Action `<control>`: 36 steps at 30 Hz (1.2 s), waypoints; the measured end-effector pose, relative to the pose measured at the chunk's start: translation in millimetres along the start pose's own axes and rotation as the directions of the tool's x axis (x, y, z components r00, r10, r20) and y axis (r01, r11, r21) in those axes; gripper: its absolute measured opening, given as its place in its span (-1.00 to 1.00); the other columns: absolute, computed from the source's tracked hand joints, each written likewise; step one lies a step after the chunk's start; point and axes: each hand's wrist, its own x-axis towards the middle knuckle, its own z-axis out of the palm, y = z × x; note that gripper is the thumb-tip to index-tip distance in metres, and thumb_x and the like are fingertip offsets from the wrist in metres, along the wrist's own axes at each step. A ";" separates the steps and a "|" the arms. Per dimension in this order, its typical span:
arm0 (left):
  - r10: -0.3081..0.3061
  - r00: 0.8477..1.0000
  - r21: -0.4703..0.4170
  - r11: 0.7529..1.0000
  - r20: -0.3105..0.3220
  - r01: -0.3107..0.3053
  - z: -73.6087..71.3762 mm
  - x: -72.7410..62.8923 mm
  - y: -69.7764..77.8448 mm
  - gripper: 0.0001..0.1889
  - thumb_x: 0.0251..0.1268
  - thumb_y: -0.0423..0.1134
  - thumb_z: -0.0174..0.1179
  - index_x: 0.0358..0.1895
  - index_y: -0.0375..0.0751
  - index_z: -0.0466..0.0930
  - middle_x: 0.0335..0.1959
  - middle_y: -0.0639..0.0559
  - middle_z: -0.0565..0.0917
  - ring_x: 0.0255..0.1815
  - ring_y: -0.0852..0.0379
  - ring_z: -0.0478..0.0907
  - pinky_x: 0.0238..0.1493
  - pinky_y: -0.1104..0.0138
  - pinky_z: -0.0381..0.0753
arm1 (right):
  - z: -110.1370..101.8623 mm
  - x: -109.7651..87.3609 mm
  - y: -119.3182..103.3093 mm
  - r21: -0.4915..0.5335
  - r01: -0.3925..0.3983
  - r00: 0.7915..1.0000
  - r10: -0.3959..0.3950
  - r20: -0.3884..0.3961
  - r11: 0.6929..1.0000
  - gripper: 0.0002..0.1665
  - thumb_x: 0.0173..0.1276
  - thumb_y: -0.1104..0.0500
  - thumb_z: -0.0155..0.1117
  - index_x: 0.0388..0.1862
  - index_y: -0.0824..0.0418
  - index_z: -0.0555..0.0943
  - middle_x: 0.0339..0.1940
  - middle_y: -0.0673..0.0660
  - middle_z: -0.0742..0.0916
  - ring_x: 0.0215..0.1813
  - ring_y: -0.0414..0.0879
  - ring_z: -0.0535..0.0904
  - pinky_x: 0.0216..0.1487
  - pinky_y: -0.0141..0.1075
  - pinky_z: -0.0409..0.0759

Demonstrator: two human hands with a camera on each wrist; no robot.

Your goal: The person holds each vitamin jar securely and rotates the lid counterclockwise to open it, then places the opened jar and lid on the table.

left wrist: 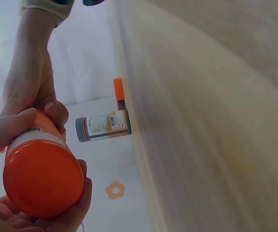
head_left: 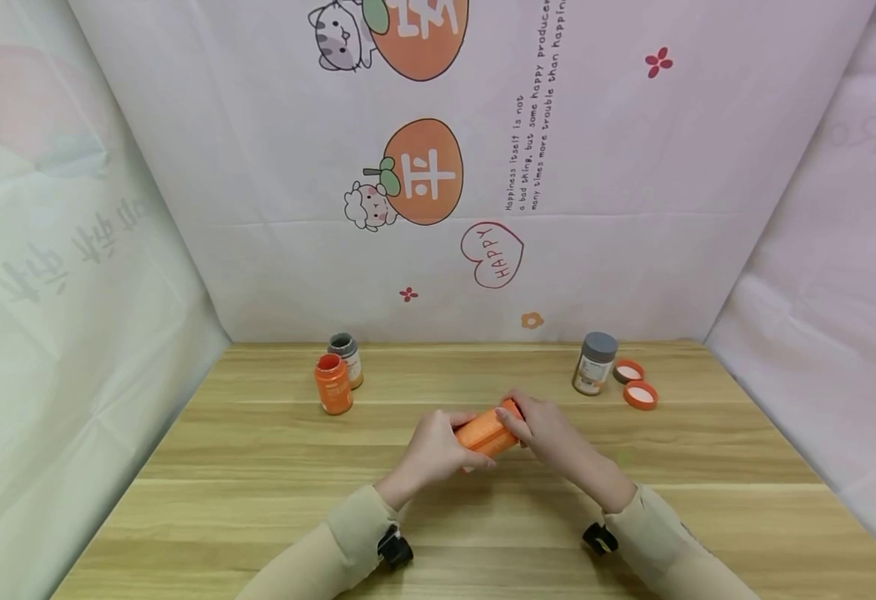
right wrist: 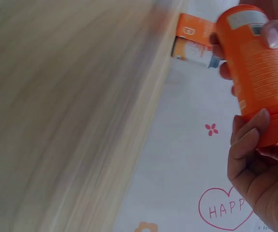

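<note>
Above the middle of the table, both hands hold an orange plastic bottle (head_left: 488, 433), tilted on its side. My left hand (head_left: 438, 450) grips its base end, whose round orange bottom (left wrist: 42, 179) faces the left wrist camera. At the other end, my right hand (head_left: 553, 433) has its fingers curled round the orange cap (right wrist: 274, 129). The cap sits on the bottle's neck; how tightly, I cannot tell. Printed text and a white label band run round the bottle's body in the right wrist view.
Back left stand an orange bottle (head_left: 334, 387) and a grey-necked bottle (head_left: 352, 367), both without lids. Back right is a grey-lidded bottle (head_left: 593, 367) beside two lids, one (head_left: 640, 395) in front of the other (head_left: 628, 372). White printed cloth (head_left: 603, 250) walls the table's back and sides.
</note>
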 end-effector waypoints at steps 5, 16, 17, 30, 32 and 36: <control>-0.003 1.000 0.013 1.000 0.003 0.003 -1.7 0.5 2.7 -0.43 -0.29 -0.18 0.56 -0.02 -0.07 0.67 -0.30 0.13 0.68 -0.39 0.24 0.51 -0.45 0.39 0.54 | -0.2 0.2 2.3 0.020 0.027 1.000 -0.027 -0.011 0.999 -0.65 0.49 -0.10 -0.06 -0.16 0.13 0.50 -0.64 -0.09 0.49 -0.61 -0.28 0.39 -0.55 -0.42 0.41; -0.061 0.997 -0.105 0.992 0.055 0.067 -9.5 1.2 2.2 -0.42 -0.35 -0.11 0.58 -0.04 -0.05 0.69 -0.30 0.14 0.70 -0.34 0.19 0.54 -0.35 0.33 0.55 | -1.0 -2.0 5.0 0.012 0.148 0.987 -0.147 -0.058 0.989 -0.76 0.45 -0.05 0.05 -0.09 0.07 0.48 -0.56 -0.11 0.48 -0.54 -0.29 0.38 -0.49 -0.43 0.40; -0.068 0.996 -0.109 0.991 0.060 0.074 -10.3 1.8 1.8 -0.41 -0.36 -0.10 0.58 -0.05 -0.04 0.69 -0.30 0.15 0.70 -0.33 0.19 0.55 -0.34 0.32 0.55 | -1.0 -2.2 5.2 0.011 0.163 0.985 -0.162 -0.062 0.987 -0.75 0.44 -0.04 0.06 -0.07 0.08 0.48 -0.55 -0.11 0.48 -0.53 -0.29 0.37 -0.48 -0.43 0.40; -0.108 0.988 -0.175 0.976 0.113 0.126 -17.2 3.7 -0.7 -0.50 -0.34 -0.12 0.54 -0.12 0.01 0.71 -0.31 0.10 0.70 -0.33 0.11 0.57 -0.33 0.26 0.56 | -3.7 -7.1 13.1 0.081 0.358 0.933 -0.353 -0.069 0.930 -0.60 0.42 0.12 0.11 0.18 0.19 0.37 -0.21 -0.04 0.56 -0.33 -0.30 0.45 -0.31 -0.41 0.50; -0.110 0.987 -0.176 0.976 0.115 0.129 -16.7 3.4 -0.8 -0.50 -0.34 -0.12 0.54 -0.12 0.01 0.72 -0.31 0.11 0.70 -0.33 0.12 0.57 -0.33 0.26 0.57 | -3.4 -8.3 14.4 0.095 0.364 0.931 -0.359 -0.066 0.926 -0.59 0.43 0.13 0.11 0.20 0.19 0.36 -0.13 -0.02 0.56 -0.28 -0.30 0.48 -0.28 -0.40 0.53; -0.107 0.988 -0.162 0.979 0.108 0.123 -15.1 2.7 -0.4 -0.51 -0.35 -0.11 0.55 -0.14 0.02 0.72 -0.32 0.11 0.69 -0.34 0.13 0.56 -0.35 0.27 0.56 | -2.3 -10.2 15.4 0.135 0.354 0.935 -0.347 -0.072 0.926 -0.59 0.44 0.15 0.08 0.23 0.18 0.38 -0.08 -0.01 0.58 -0.21 -0.27 0.53 -0.23 -0.37 0.57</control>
